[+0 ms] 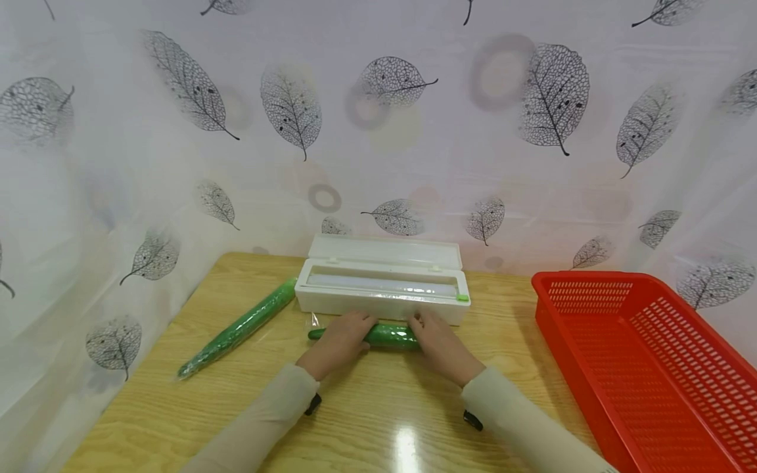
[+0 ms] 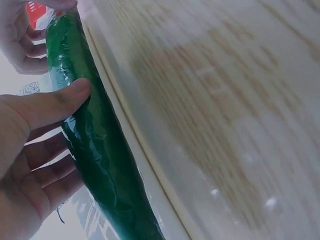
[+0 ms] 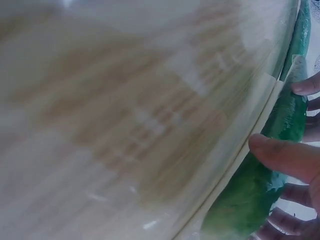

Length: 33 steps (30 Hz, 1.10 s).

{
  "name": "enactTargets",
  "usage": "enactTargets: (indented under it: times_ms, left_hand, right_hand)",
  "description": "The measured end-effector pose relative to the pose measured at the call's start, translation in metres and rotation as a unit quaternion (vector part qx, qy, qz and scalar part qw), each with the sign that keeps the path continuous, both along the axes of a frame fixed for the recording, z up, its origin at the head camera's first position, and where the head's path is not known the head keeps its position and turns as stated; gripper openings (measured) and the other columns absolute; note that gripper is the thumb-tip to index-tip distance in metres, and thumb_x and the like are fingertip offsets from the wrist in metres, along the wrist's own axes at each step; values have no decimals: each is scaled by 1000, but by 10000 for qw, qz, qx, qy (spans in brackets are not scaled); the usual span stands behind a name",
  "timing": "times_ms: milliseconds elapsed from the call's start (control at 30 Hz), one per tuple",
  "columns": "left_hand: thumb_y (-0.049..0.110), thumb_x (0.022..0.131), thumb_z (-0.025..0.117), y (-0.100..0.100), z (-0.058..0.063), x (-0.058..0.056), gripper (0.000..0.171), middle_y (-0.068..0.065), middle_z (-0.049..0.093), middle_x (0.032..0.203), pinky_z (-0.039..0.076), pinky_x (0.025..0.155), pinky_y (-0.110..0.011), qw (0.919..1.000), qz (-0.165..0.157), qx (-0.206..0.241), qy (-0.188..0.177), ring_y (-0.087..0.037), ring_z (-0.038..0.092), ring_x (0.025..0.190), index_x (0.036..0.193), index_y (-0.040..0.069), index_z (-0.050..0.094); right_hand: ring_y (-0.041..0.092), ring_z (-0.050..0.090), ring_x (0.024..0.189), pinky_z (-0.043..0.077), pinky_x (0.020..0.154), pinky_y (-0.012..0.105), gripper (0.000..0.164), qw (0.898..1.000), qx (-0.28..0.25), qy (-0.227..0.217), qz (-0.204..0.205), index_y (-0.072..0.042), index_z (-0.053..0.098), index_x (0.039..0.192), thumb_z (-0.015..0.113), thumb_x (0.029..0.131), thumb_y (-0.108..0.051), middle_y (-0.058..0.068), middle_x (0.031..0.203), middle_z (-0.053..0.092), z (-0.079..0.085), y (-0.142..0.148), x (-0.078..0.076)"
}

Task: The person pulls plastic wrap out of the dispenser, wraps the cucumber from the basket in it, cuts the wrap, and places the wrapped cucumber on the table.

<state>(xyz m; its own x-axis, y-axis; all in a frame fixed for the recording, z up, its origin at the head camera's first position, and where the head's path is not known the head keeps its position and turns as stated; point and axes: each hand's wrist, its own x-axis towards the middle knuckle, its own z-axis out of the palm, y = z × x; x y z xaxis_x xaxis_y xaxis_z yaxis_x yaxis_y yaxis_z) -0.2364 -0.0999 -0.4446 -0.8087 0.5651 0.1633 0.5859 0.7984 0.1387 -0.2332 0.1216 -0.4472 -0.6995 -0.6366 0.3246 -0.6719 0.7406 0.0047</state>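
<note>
A green cucumber [image 1: 390,336] lies crosswise on the table in front of the white film box. Clear film covers its skin, shiny in the left wrist view. My left hand [image 1: 343,345] grips it left of the middle, thumb on the near side and fingers round the far side. Toward its right end my right hand [image 1: 440,348] holds it the same way, hiding that end in the head view. A loose bit of clear film [image 1: 314,321] stands up near the cucumber's left tip. Another film-wrapped cucumber [image 1: 239,328] rests slantwise to the left.
Behind the hands stands the white cling film box [image 1: 378,304], its lid [image 1: 384,251] raised, with a film roll [image 1: 381,285] inside. A green slider [image 1: 462,297] sits at its right front corner. On the right is a red plastic basket [image 1: 582,368]. A leaf-patterned curtain [image 1: 414,157] hangs behind.
</note>
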Motion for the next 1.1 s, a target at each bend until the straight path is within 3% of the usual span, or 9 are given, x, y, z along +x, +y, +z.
enactTargets:
  times_ms: [167, 267, 400, 633, 733, 900, 1100]
  left_hand:
    - [19, 81, 72, 0, 1, 1, 49, -9, 61, 118, 52, 89, -35, 9999, 34, -67, -67, -24, 59, 107, 125, 5, 55]
    - [20, 80, 74, -1, 1, 2, 51, -10, 55, 122, 51, 92, -34, 9996, -40, -174, 225, -24, 55, 110, 125, 4, 55]
    - [23, 73, 81, -1, 1, 3, 56, -10, 50, 118, 48, 95, -33, 9972, -110, -239, 703, -23, 50, 110, 120, 4, 56]
    - [6, 73, 78, -2, -2, 2, 32, -5, 55, 96, 51, 75, -32, 9907, -55, -132, 1354, -19, 54, 88, 100, 9, 61]
    - [3, 75, 75, -2, -2, 2, 31, -5, 57, 95, 53, 74, -31, 9915, 9, 35, 1300, -18, 56, 87, 102, 8, 62]
    - [4, 74, 75, -1, 2, 1, 36, -6, 64, 102, 54, 82, -31, 9938, 161, 223, 1082, -19, 62, 94, 107, 6, 60]
    - [1, 77, 71, -1, 0, -1, 27, -4, 66, 98, 54, 78, -30, 9898, 124, 299, 1384, -17, 64, 89, 101, 8, 60]
  right_hand:
    - [25, 57, 94, 46, 72, 34, 35, 9986, 156, 506, -50, -4, 57, 100, 79, 73, -10, 11, 100, 57, -2, 0, -1]
    - [22, 56, 89, 39, 66, 30, 34, 9969, 311, 722, -106, -6, 57, 96, 80, 71, -13, 7, 94, 57, -2, 0, 0]
    - [22, 57, 91, 41, 67, 30, 38, 9964, 346, 770, -99, -6, 59, 98, 82, 69, -14, 6, 95, 60, 1, 0, 2]
    - [22, 59, 91, 44, 72, 33, 46, 9966, 337, 749, -18, -7, 57, 104, 83, 68, -17, 6, 96, 64, 4, 1, 3]
    - [23, 59, 93, 46, 75, 34, 46, 9965, 315, 772, 60, -6, 56, 106, 82, 70, -18, 7, 98, 64, 3, 1, 2]
    - [23, 57, 90, 47, 75, 35, 40, 9969, 95, 769, 139, -4, 55, 101, 81, 71, -9, 8, 95, 58, 4, 2, 0]
    - [22, 56, 86, 43, 73, 33, 36, 9943, 250, 1035, 64, -6, 56, 95, 81, 70, -9, 6, 89, 55, 6, 1, -1]
